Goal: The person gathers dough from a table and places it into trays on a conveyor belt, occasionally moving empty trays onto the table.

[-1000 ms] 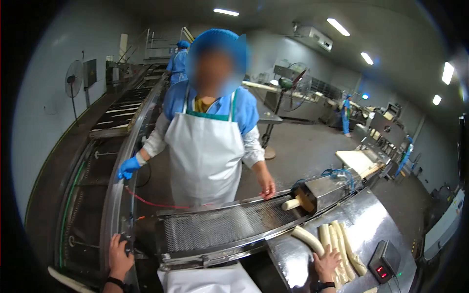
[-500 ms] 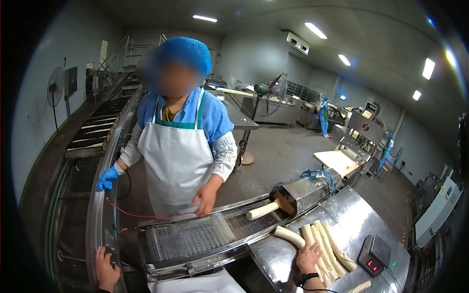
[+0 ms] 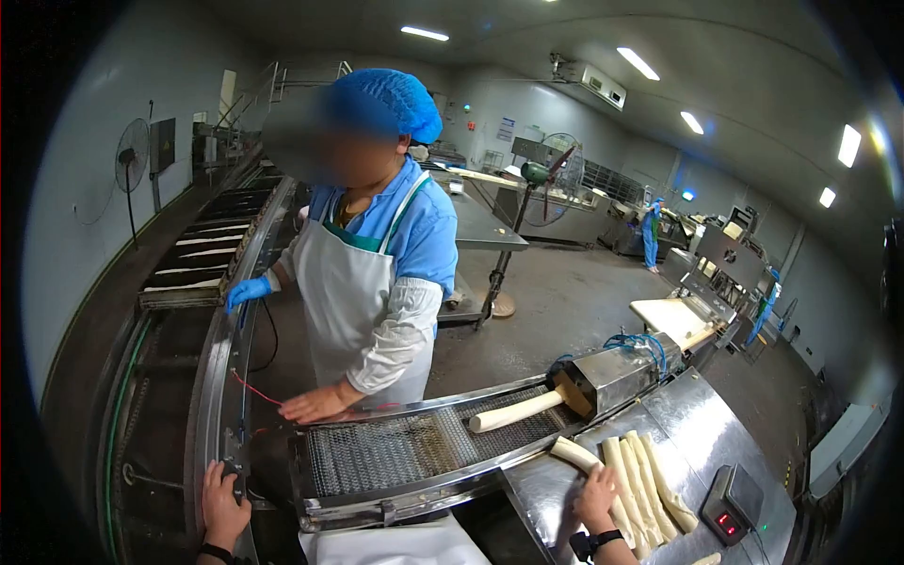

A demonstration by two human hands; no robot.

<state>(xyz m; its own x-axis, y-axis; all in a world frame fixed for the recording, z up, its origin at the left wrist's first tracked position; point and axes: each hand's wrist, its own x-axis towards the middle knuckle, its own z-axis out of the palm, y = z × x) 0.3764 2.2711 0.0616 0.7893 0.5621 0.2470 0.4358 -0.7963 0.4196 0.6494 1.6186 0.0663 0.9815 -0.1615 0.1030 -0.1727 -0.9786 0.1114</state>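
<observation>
My left hand is at the metal rail along the left conveyor, fingers curled over its edge beside a small black fitting. My right hand is over the steel table, its bent fingers around a curved, pale dough roll. Several more long dough rolls lie side by side just right of that hand. Another dough roll lies on the mesh conveyor, by the opening of a metal housing.
A co-worker in a white apron stands across the mesh conveyor, a bare hand by its edge and a blue glove on the rail. A scale with red digits stands at the right. Trays with pale strips line the left conveyor.
The view has turned left, so things appear shifted right. The co-worker has turned sideways, and their bare hand has moved toward the mesh conveyor's left end. My right hand has shifted slightly left on the dough.
</observation>
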